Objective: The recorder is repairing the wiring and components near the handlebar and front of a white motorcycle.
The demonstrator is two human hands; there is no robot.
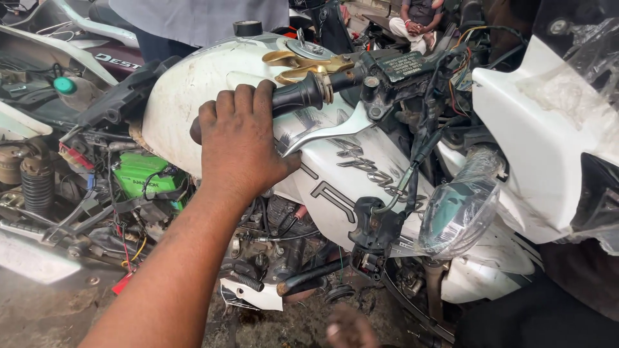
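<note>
Workshop floor surrounds a stripped white motorcycle (213, 77). Left hand (238, 145) is clenched around the black handlebar grip (298, 95), whose long axis runs left-right above the silver lever (329, 131). Right hand (348, 327) sits low, grasp indeterminable.

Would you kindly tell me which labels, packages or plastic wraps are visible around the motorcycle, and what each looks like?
Reservoir cap label: black rectangle with pale print, atop the handlebar, right of the left hand.
Tank decal: grey lettering on the white fuel tank.
Green battery: boxy, under the tank.
Plastic wrap: clear, around the turn signal.
</note>
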